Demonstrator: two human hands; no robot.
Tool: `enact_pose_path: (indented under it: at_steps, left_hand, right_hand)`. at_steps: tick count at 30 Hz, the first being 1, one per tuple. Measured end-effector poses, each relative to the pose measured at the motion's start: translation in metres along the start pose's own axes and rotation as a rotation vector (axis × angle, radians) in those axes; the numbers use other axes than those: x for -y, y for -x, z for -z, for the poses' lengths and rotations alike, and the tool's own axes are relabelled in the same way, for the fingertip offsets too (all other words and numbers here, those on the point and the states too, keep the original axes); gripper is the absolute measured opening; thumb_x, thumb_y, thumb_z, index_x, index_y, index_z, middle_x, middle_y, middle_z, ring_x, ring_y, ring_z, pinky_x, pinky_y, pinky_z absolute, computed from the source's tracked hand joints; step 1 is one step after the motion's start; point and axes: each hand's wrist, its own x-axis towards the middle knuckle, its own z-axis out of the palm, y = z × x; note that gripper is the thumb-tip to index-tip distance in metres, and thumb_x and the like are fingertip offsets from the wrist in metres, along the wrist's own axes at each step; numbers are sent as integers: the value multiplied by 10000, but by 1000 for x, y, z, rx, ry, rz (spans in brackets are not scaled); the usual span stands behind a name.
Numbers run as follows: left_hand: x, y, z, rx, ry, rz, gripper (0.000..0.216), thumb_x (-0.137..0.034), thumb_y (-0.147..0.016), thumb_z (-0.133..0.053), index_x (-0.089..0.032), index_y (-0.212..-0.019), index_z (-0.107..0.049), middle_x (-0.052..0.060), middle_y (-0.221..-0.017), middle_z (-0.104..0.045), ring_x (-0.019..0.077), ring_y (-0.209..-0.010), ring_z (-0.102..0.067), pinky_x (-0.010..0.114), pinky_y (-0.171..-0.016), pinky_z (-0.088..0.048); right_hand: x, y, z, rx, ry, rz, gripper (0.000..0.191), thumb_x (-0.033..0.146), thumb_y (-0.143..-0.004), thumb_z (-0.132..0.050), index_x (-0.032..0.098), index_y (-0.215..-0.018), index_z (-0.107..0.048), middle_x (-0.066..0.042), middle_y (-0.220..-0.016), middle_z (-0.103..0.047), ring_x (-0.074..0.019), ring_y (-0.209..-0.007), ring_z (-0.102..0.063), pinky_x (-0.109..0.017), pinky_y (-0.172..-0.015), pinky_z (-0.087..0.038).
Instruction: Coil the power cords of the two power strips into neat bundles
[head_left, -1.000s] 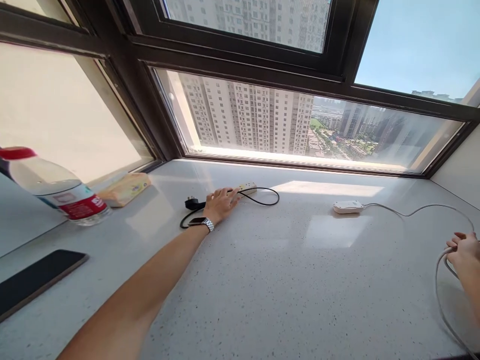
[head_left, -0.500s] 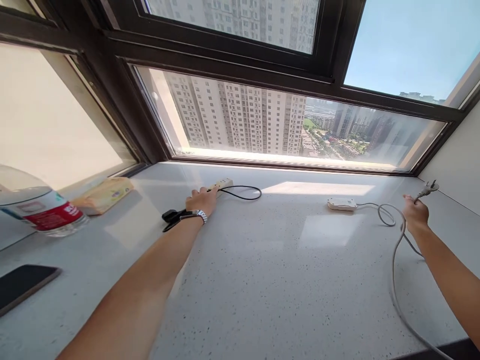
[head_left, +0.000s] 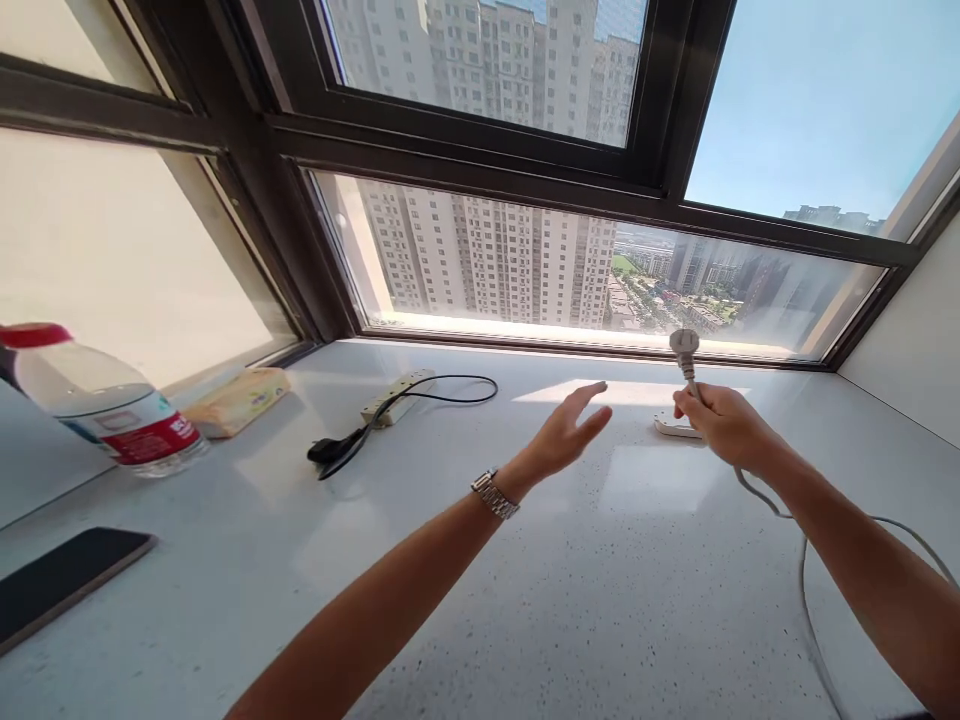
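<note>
My right hand (head_left: pixel 724 425) is closed around the cord just below a grey power plug (head_left: pixel 684 345), which points up and away. Partly behind that hand, a small white power strip (head_left: pixel 667 425) lies on the counter. My left hand (head_left: pixel 566 430), a metal watch on its wrist, hangs over the middle of the counter with fingers apart and nothing in them. Farther left lies a cream power strip (head_left: pixel 412 385). A black cable (head_left: pixel 457 378) loops across it, and its black plug (head_left: pixel 330 450) rests at the strip's near end. The grey cord (head_left: pixel 806 590) trails down the right side.
On the left stands a large water bottle (head_left: pixel 150 430) with a red cap, beside a tissue pack (head_left: pixel 244 395). A dark phone (head_left: pixel 71 575) lies nearer on the speckled white counter (head_left: pixel 480 620). Dark window frames (head_left: pixel 480 140) border the back; a white wall (head_left: pixel 907 320) stands right.
My left hand has let go of the cream power strip and moved right. My right hand has carried the grey plug leftward, in front of the small white power strip.
</note>
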Motion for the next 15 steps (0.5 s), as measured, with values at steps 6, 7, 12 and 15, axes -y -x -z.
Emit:
enact_pose_path:
  at_steps: [6, 7, 12, 15]
  left_hand:
    - [-34, 1, -51, -479, 580, 57, 367, -535, -852, -544, -191, -746, -616, 65, -798, -682, 198, -817, -645, 302, -737, -499]
    - [-33, -2, -43, -538, 626, 64, 362, -537, -827, -584, -191, -720, -591, 46, -724, -658, 186, -772, -641, 293, -718, -500]
    - [-32, 1, 47, -844, 950, -26, 325, -514, -839, -610, -223, -792, -473, -94, -505, -380, 76, -419, -440, 191, -458, -399]
    - [-31, 34, 119, -1140, 1008, -195, 392, -544, -856, -581, -225, -764, -372, -115, -456, -218, 44, -343, -250, 151, -355, -217]
  right_hand:
    - [30, -13, -101, 84, 124, 212, 238, 259, -878, -453, 181, -665, -525, -32, -641, -545, -122, -551, -409, -259, -517, -275]
    - [28, -14, -108, 122, 67, 205, 241, 284, -880, -458, 181, -672, -521, -19, -640, -536, -121, -564, -419, -253, -526, -288]
    - [-9, -23, -118, 543, 34, 102, 321, 477, -780, -613, 174, -681, -571, 46, -561, -424, -93, -524, -352, -240, -504, -254]
    - [-48, -36, -111, 676, 138, 11, 386, 516, -706, -678, 173, -602, -534, 64, -533, -350, -80, -504, -295, -245, -496, -210]
